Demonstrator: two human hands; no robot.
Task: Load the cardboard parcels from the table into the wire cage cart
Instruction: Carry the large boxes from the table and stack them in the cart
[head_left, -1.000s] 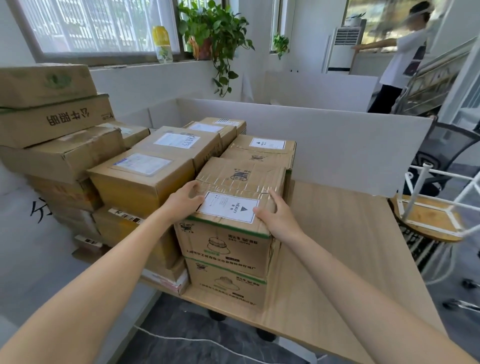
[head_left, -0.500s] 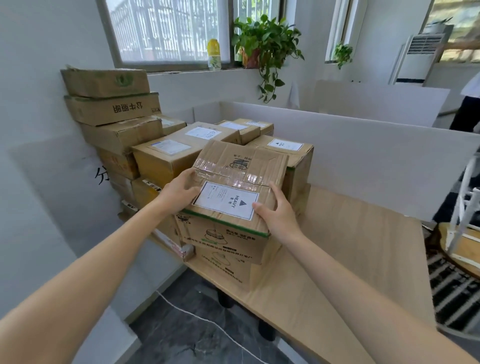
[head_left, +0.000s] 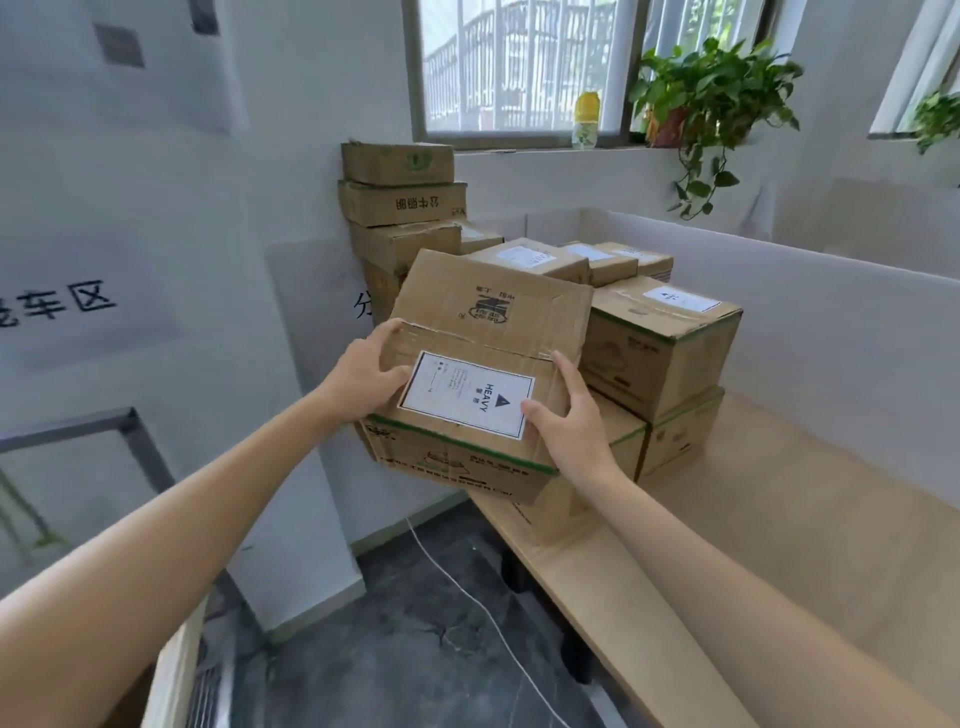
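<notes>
Cardboard dominates the view: one parcel (head_left: 488, 312) is held up tilted between both hands, in front of the piles at the left end of the tabletop (head_left: 753, 545). The left grip (head_left: 363, 379) is wrapped round its left edge with the thumb on the top face. The right grip (head_left: 566, 431) clasps the right edge, thumb beside the label's corner. Whether the parcel's underside touches the box beneath (head_left: 597, 462) cannot be told.

To the right, two green-banded boxes (head_left: 660, 353) stand one on the other. Behind them are three lower boxes (head_left: 524, 260) with white labels. Against the wall a tall stack (head_left: 402, 202) shows three boxes above the held parcel; its lower ones are hidden behind it.

A white partition (head_left: 857, 338) runs along the far side of the tabletop. On the window sill stand one yellow bottle (head_left: 587, 119) and one trailing potted plant (head_left: 711, 93); a second plant (head_left: 935, 117) shows at the right edge. A white cable (head_left: 457, 587) crosses the dark floor. A blurred grey metal frame (head_left: 130, 441) stands at the left.

The white label (head_left: 467, 395) reads "HEAVY" beside a black triangle; its small print is illegible. Wall lettering (head_left: 67, 306) reads "车区". The stack's second box carries upside-down Chinese characters.
</notes>
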